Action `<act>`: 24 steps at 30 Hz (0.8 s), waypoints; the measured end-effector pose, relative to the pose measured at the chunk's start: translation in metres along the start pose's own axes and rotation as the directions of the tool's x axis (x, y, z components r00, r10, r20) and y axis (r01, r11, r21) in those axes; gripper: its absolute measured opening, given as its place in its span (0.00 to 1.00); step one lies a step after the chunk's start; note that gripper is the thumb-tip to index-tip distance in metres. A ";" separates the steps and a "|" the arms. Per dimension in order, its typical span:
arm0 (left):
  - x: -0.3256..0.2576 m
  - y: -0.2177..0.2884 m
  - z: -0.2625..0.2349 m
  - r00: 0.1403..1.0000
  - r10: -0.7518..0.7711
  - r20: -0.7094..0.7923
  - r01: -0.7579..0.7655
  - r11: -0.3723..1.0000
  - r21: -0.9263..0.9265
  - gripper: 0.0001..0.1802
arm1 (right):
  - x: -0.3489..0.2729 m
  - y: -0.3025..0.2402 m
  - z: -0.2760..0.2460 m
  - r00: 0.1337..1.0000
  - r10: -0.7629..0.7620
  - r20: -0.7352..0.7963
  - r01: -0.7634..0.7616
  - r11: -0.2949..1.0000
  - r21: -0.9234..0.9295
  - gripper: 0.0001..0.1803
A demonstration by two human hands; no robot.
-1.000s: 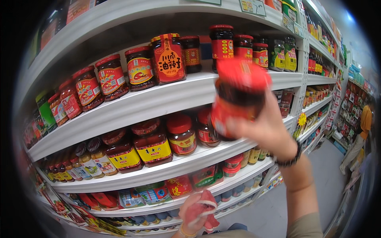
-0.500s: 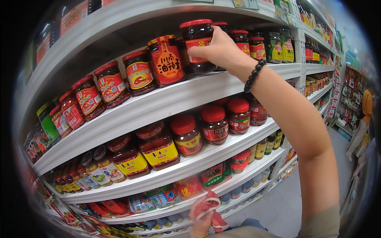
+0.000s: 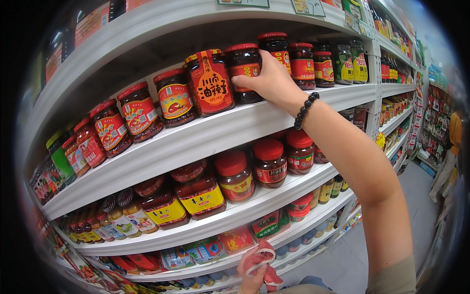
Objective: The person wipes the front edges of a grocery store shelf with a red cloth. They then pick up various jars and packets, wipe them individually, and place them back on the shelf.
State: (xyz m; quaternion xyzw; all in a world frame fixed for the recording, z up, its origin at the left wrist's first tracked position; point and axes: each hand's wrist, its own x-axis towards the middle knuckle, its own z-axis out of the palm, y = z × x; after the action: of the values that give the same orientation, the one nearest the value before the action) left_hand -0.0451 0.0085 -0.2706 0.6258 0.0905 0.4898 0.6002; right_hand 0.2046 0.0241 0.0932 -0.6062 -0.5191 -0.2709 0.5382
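My right hand (image 3: 270, 81), a black bead bracelet at its wrist, grips a dark sauce jar (image 3: 242, 61) with a red lid and red label. The jar is upright at the front of the upper shelf, its lower right side covered by my fingers. Close on its left is a jar with a large orange-red label (image 3: 210, 83). Another red-lidded jar (image 3: 274, 44) stands just behind my hand, to the right. Low in view, my left hand (image 3: 250, 277) is closed around a crumpled red cloth (image 3: 263, 258) with pale edging.
White shelves (image 3: 196, 134) curve across the view. Several red-lidded jars (image 3: 235, 176) stand on the shelf below, with flat packets (image 3: 236, 239) lower down. Green-labelled jars (image 3: 360, 61) are at the right. A person in an orange top (image 3: 455, 132) stands in the aisle.
My right hand has lowered the sauce jar to shelf level beside the orange-red-labelled jar. The view has shifted slightly. My left hand still holds the cloth.
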 end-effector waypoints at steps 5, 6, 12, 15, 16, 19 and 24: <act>0.001 -0.010 0.000 0.998 -0.057 0.015 0.057 0.998 -0.036 0.27 | -0.014 -0.004 -0.012 0.988 -0.145 -0.044 0.129 0.958 -0.256 0.48; 0.001 -0.014 -0.001 0.998 -0.064 0.021 0.064 0.998 -0.026 0.27 | -0.016 -0.001 -0.010 0.989 -0.143 -0.047 0.128 0.961 -0.244 0.48; 0.006 -0.020 0.000 0.997 -0.008 0.082 0.007 1.000 0.014 0.26 | -0.020 -0.005 -0.011 0.998 -0.056 0.009 0.056 0.982 -0.182 0.45; 0.007 -0.025 -0.002 0.994 0.017 0.112 -0.023 0.998 0.051 0.26 | -0.022 -0.006 -0.011 1.000 -0.022 0.019 0.024 0.991 -0.128 0.43; 0.006 -0.026 -0.002 0.992 0.028 0.125 -0.038 0.997 0.072 0.26 | -0.022 -0.005 -0.011 1.000 -0.022 0.016 0.024 0.993 -0.113 0.43; 0.005 -0.013 0.005 0.994 -0.074 0.078 0.076 0.997 -0.015 0.25 | -0.023 -0.002 -0.010 1.000 -0.022 0.005 0.022 0.995 -0.098 0.42; 0.004 -0.020 0.000 0.995 0.006 0.099 -0.008 1.000 0.011 0.23 | -0.022 0.000 -0.007 0.999 -0.032 -0.016 0.030 0.993 -0.110 0.42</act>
State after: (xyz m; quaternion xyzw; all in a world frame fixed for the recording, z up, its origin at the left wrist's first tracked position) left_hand -0.0336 0.0167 -0.2853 0.6529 0.0614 0.4600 0.5987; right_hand 0.1991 0.0104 0.0758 -0.6244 -0.5081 -0.3126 0.5043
